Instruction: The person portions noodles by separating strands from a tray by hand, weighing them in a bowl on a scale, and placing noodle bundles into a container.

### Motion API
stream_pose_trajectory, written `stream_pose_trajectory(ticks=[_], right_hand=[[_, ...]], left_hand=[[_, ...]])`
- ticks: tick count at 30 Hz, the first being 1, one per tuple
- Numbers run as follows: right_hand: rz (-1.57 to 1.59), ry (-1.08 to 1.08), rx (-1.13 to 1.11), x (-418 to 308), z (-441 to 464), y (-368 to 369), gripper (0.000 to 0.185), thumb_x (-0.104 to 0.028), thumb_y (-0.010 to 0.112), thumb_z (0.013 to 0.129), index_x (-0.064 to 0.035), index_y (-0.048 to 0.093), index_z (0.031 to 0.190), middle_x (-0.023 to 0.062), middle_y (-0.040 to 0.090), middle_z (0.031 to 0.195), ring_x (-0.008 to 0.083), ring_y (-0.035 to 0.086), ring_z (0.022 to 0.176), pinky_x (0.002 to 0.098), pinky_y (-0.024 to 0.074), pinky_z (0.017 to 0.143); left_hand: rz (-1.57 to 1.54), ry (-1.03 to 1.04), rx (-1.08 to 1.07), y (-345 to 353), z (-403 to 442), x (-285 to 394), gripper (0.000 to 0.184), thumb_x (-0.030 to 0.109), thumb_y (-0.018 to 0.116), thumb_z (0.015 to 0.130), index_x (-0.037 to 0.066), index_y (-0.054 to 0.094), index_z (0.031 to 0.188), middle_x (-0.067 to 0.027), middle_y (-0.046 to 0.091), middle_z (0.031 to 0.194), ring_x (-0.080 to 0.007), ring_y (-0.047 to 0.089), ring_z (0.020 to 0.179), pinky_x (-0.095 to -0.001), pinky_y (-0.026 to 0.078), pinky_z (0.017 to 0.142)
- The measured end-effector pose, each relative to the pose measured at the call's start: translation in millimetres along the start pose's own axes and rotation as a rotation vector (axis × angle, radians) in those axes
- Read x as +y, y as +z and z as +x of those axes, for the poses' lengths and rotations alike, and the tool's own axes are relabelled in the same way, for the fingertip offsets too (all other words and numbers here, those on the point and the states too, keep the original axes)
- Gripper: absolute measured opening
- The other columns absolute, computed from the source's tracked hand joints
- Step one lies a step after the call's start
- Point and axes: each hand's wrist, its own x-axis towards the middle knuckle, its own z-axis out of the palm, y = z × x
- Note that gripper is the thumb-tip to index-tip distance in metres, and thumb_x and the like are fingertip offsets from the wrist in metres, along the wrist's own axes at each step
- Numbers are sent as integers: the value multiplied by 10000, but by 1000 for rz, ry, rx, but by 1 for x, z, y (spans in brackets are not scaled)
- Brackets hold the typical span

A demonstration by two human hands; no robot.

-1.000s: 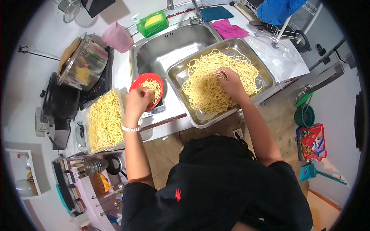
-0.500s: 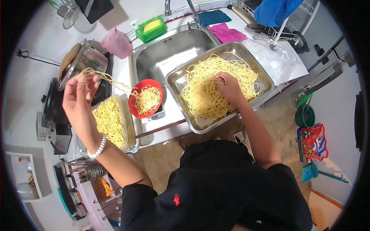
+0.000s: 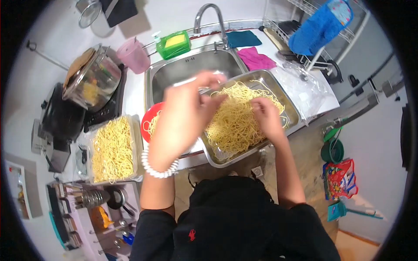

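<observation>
A steel tray (image 3: 298, 114) holds a big heap of yellow noodles (image 3: 237, 124). My left hand (image 3: 187, 113), blurred and with a white coil band at the wrist, is raised between the red bowl and the tray, thumb and fingers apart, nothing visible between them. At the heap's right side my right hand (image 3: 266, 117) touches the noodles with bent fingers; whether it grips any strands cannot be made out. The red bowl (image 3: 146, 129) with some noodles is partly hidden behind my left forearm. A clear container of noodles (image 3: 113, 150) stands at the left.
Behind the tray is the sink (image 3: 165, 78) with its faucet (image 3: 222, 26). A pink pitcher (image 3: 134, 56), green sponge holder (image 3: 174, 45) and large pot (image 3: 93, 82) stand around it. At the right are a magenta cloth (image 3: 256, 58), plastic bag (image 3: 302, 89) and wire rack (image 3: 320, 61).
My left hand has moved right, from above the clear container with a few strands to near the tray; the strands no longer show. My right hand stays at the heap. The view has shifted.
</observation>
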Motion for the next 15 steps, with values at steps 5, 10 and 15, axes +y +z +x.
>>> stream_pose_trajectory(ticks=[5, 10, 15], right_hand=[[-106, 41, 211, -3, 6, -45, 237, 36, 514, 855, -7, 657, 1040, 128, 634, 945, 209, 621, 856, 313, 495, 792], [-107, -71, 142, -33, 8, -2, 214, 39, 574, 814, -22, 680, 990, 119, 636, 936, 223, 624, 859, 326, 494, 789], [49, -329, -213, -87, 12, 86, 150, -3, 660, 779, -26, 659, 928, 143, 607, 924, 306, 593, 939, 381, 483, 830]], left_hand=[[-193, -344, -72, 20, -64, -82, 201, 93, 621, 923, -9, 658, 1092, -28, 672, 829, -45, 571, 697, -241, 482, 631], [-322, -706, -178, 20, -155, -114, 202, 97, 617, 928, -2, 665, 1098, -74, 701, 835, -101, 650, 708, -258, 513, 645], [-258, -724, -122, 9, -180, -115, 201, 98, 618, 930, -14, 668, 1090, -71, 698, 854, -88, 616, 713, -263, 515, 654]])
